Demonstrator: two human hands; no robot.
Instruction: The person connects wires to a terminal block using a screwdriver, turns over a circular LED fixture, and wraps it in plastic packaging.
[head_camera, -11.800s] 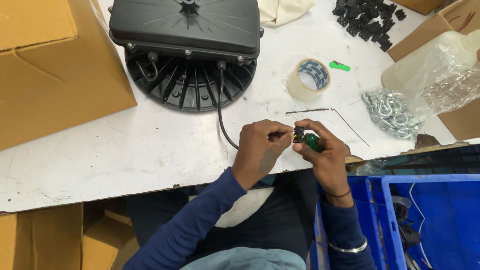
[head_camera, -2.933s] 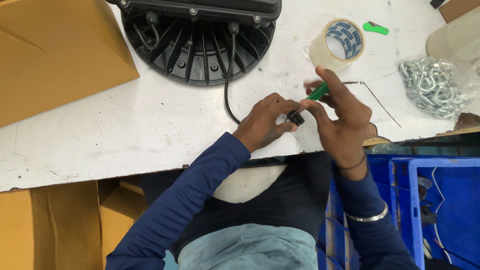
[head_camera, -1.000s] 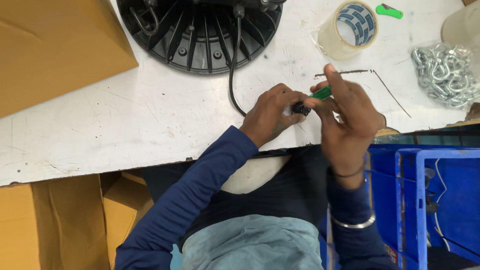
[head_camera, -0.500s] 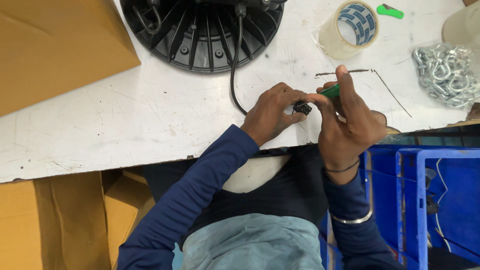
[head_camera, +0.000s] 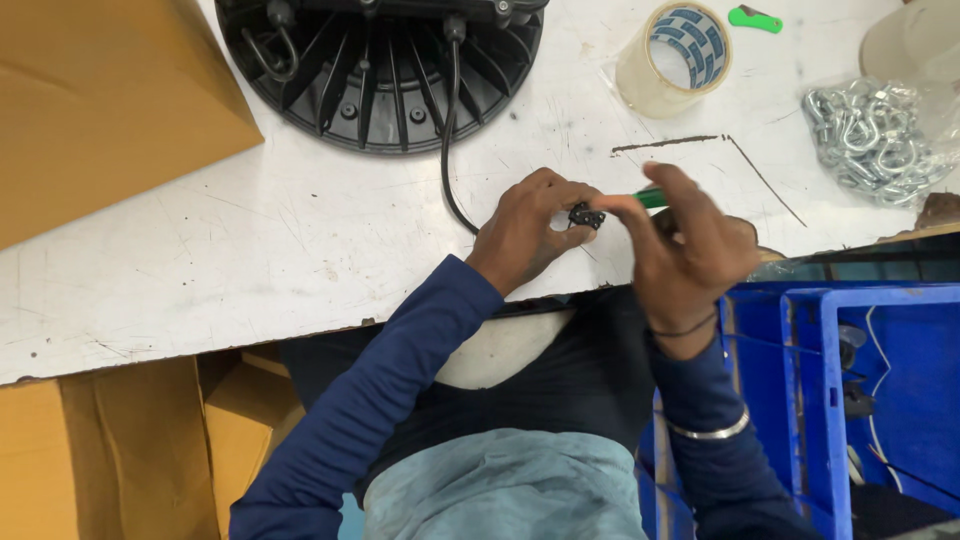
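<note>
We see the left hand (head_camera: 528, 228) curled at the near edge of the scratched white worktable (head_camera: 250, 250), its fingers pressed together around a small black plastic connector (head_camera: 586, 216) at the end of a thin black cable (head_camera: 448, 150). The connector sits between the two hands, just above the table edge. The right hand (head_camera: 690, 250) meets it from the other side, thumb and forefinger pinching a slim tool with a green handle (head_camera: 650, 198) whose tip points at the connector; we cannot tell whether the tip is touching it.

The cable runs up the table to a round black finned metal lamp housing (head_camera: 380, 70) at the top of the view. To the left of the housing stands a brown cardboard box (head_camera: 100, 100). To its right a roll of clear packing tape (head_camera: 675, 58) lies flat, with a small green plastic piece (head_camera: 755, 18) beyond it. A heap of silver metal shackles in a clear bag (head_camera: 875, 140) rests near the table's right end. Below the right hand, beside the person's lap, stands a blue plastic crate (head_camera: 800, 400).
</note>
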